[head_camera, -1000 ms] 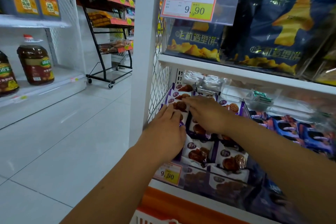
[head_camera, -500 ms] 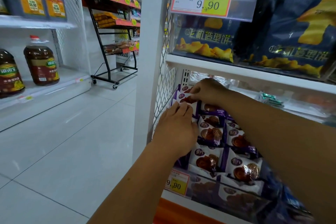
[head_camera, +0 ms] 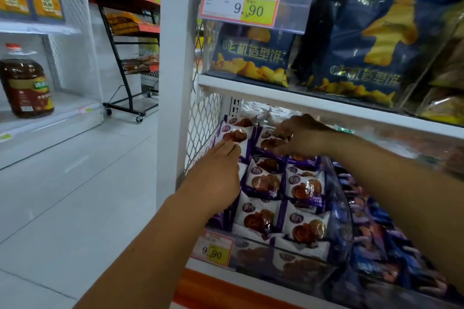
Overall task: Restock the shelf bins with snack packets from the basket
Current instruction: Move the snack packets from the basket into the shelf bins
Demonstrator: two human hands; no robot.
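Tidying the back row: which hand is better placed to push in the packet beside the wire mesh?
Left. The left hand rests straight fingertips on that packet by the mesh; the right hand pinches the neighbouring packet.

Both your hands are at the back row of the clear bin (head_camera: 288,267) of purple-and-white snack packets.

Your left hand (head_camera: 213,178) lies flat, straight fingertips touching the rear left packet (head_camera: 237,135) beside the wire mesh panel (head_camera: 203,120). Your right hand (head_camera: 302,137) reaches in under the upper shelf (head_camera: 301,101) and pinches the neighbouring packet (head_camera: 267,142) between curled fingers and thumb. A price tag (head_camera: 213,248) reading 9.90 sits on the bin's front. Blue snack bags (head_camera: 251,55) fill the shelf above.
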